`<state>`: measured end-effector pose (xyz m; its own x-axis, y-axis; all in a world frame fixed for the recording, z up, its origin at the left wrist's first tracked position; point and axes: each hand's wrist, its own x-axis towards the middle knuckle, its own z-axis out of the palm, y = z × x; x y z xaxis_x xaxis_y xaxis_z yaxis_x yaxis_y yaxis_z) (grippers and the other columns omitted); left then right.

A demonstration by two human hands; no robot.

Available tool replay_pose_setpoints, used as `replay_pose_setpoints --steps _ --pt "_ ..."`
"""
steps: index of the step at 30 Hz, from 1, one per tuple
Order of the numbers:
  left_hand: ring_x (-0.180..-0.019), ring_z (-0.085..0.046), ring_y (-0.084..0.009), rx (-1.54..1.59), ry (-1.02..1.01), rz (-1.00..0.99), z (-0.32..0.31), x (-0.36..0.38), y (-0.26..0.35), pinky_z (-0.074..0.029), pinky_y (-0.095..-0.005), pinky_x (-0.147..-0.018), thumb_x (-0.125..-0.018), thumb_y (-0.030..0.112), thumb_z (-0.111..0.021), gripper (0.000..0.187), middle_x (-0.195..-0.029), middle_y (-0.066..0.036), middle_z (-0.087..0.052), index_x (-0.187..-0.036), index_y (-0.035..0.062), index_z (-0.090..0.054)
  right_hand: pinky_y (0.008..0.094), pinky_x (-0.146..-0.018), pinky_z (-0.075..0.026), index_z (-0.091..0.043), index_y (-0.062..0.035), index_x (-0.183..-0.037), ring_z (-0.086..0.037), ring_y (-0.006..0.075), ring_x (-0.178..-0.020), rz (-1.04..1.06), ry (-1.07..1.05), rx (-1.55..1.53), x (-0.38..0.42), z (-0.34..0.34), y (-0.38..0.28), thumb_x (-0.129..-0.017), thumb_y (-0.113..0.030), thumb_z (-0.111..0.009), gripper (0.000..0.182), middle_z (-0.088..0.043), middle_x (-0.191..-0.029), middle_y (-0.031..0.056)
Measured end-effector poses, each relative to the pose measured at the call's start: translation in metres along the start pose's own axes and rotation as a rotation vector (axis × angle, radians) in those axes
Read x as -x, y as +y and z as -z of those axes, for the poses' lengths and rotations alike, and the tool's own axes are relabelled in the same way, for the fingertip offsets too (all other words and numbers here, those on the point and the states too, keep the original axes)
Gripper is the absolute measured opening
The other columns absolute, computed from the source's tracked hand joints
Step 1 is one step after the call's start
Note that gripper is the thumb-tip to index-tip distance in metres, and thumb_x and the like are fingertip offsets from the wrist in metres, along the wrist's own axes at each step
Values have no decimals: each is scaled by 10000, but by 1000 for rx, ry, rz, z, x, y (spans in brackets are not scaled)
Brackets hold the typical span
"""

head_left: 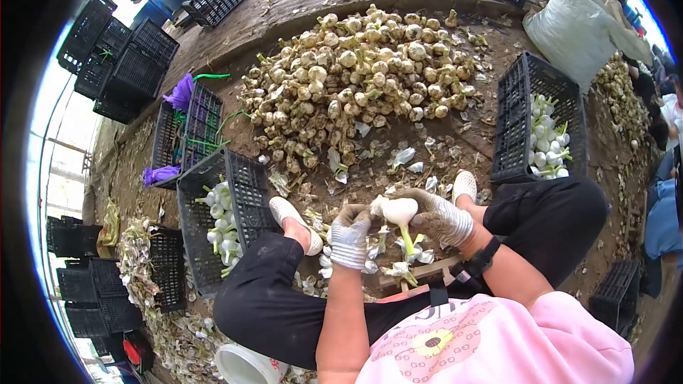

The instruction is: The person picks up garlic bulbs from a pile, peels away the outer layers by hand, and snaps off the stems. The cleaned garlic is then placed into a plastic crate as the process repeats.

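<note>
A peeled white garlic bulb (400, 210) with a short green stem pointing down is held between my two gloved hands. My right hand (442, 220) is closed around the bulb's right side. My left hand (350, 233) pinches at the bulb's left end, where a pale, ragged bit of skin or root shows; its fingertips are partly hidden. Beneath the hands lie loose garlic skins and cut stems (400, 270). A large heap of unpeeled garlic bulbs (363, 71) covers the ground ahead.
Black crates with cleaned garlic stand on my left (250, 195) and right (506, 128). A white bucket (242, 366) sits by my left thigh. A white sack (576, 25) lies at the upper right. Other black crates (142, 60) are stacked left. Another person (665, 213) sits far right.
</note>
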<state>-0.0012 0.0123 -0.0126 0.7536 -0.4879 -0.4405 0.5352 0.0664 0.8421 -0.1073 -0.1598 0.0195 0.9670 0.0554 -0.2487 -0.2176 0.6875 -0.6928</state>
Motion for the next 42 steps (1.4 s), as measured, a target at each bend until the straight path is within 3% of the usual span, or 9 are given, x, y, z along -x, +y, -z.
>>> replay_pose_setpoints --steps 11,13,15,17,23,32,36,39,42 --pt "-720 -662 -277 686 -76 -112 2 12 48 -583 -433 -618 -824 62 -585 73 -852 -138 -654 -892 80 -605 281 -778 -503 -352 -27 -1273 -559 180 -966 -35 84 -91 -6 10 24 -768 -137 -669 607 -525 -1104 103" --pt "-684 -657 -258 496 44 -102 28 0 38 -576 -403 -579 -830 61 -581 57 -827 -123 -652 -881 81 -595 277 -773 -504 -363 -34 -1257 -558 176 -959 -20 127 -176 -3 4 16 -764 -152 -678 597 -526 -1104 101" --pt "-687 -574 -137 -408 109 -109 56 -23 -2 -484 -263 -630 -789 96 -659 123 -770 -65 -616 -872 41 -587 281 -752 -511 -380 -64 -1231 -559 156 -937 -9 153 -225 -5 6 16 -779 -183 -684 557 -523 -1093 91" --pt "-714 -537 -110 -723 90 -278 23 -4 3 -456 -243 -661 -724 124 -731 232 -793 -52 -603 -881 15 -599 283 -737 -516 -384 -77 -1217 -562 146 -920 13 234 -172 -8 13 19 -784 -196 -689 543 -524 -1080 88" --pt "-717 -579 -221 -1031 29 -779 -43 23 32 -469 -322 -653 -644 139 -751 300 -833 -105 -596 -896 25 -633 253 -701 -513 -378 -83 -1109 -556 140 -882 -32 348 -36 -8 12 17 -722 -223 -757 559 -518 -1034 68" --pt "-673 -582 -271 -1301 64 -1045 -63 17 19 -434 -375 -618 -706 95 -670 134 -764 -88 -610 -836 87 -640 261 -754 -452 -424 -50 -1040 -512 114 -881 80 392 368 -1 21 9 -604 -238 -843 633 -522 -958 39" --pt "-665 -591 -252 -1191 33 -1006 -66 6 16 -446 -349 -612 -742 55 -624 88 -762 -87 -614 -828 69 -607 266 -783 -447 -427 -37 -1081 -508 111 -903 66 371 367 3 23 6 -623 -308 -828 667 -526 -987 45" --pt "-717 -613 -214 -21 -52 -206 -52 -11 3 -492 -312 -613 -790 37 -574 68 -787 -81 -620 -851 64 -585 276 -780 -464 -421 -31 -1151 -529 131 -920 105 251 189 2 29 11 -664 -338 -794 686 -537 -1029 62" --pt "-724 -623 -210 409 130 -74 -36 -16 14 -556 -345 -651 -792 32 -581 82 -840 -102 -623 -865 54 -550 303 -769 -495 -409 -36 -1216 -564 175 -931 59 143 -110 10 24 7 -723 -331 -744 665 -549 -1066 88"
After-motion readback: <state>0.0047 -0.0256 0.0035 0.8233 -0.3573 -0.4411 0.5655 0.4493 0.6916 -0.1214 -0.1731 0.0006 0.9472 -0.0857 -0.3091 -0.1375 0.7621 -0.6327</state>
